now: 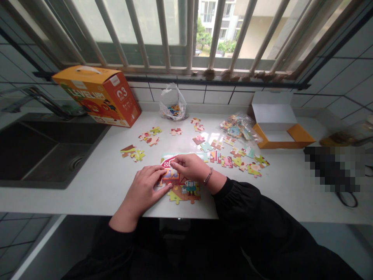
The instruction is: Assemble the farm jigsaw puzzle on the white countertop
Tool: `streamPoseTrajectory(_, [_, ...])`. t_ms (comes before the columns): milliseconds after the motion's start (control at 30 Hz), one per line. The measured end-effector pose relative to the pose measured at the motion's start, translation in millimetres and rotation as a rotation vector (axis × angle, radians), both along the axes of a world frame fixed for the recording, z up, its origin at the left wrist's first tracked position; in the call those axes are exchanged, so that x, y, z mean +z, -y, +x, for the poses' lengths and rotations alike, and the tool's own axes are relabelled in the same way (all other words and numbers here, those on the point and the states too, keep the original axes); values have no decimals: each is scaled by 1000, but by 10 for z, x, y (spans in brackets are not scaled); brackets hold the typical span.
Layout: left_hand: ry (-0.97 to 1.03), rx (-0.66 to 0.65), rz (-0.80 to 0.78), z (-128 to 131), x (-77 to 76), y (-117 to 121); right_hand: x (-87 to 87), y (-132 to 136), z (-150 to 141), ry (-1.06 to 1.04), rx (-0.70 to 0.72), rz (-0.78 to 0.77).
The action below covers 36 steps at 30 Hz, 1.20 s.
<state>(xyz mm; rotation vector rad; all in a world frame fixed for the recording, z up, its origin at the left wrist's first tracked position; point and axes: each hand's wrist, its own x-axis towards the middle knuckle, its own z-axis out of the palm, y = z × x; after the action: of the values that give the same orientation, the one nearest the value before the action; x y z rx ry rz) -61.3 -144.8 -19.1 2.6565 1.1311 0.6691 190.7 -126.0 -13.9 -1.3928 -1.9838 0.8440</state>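
Observation:
A partly joined jigsaw puzzle [183, 192], with a red barn and a figure in a teal skirt, lies flat on the counter near its front edge. Along its left side rests my left hand [144, 190], fingers stretched out and thumb apart, touching the pieces. Over the upper part of the puzzle is my right hand [188, 166], its fingers curled into a pinch. Whatever sits between those fingertips is hidden. Loose puzzle pieces [227, 161] spread to the right, and more loose pieces [132, 152] lie at the left.
An orange box [116, 101] stands back left beside the dark sink [52, 155]. Against the tiled wall is a clear bag of pieces [174, 105]. Another plastic bag of pieces [239, 127] lies by an opened yellow box [282, 136]. A blurred-out dark object [332, 169] lies far right.

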Motion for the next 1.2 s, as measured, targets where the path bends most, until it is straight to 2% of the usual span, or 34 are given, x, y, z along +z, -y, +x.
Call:
streamPoseTrajectory(167, [-7,2,-17,8,5,-13,15,12,10,145,116,111])
streamPoseTrajectory(367, [-18,4,-27,22,19,-2,29,22,-5,253,215,130])
streamPoseTrajectory(833, [-15,19,-47,19,0,-9,64,24,2,336,254,193])
streamPoseTrajectory(933, [-18,27,-43,13,-15,-16,114,-37,150,392,96,230])
streamPoseTrajectory(1100, [-15,34,-51,-4,-28,-12,238,-165,700,533,-420,237])
streamPoseTrajectory(1200, [-8,47,-51,-8,-29,-6,249,-179,904,571,-504,210])
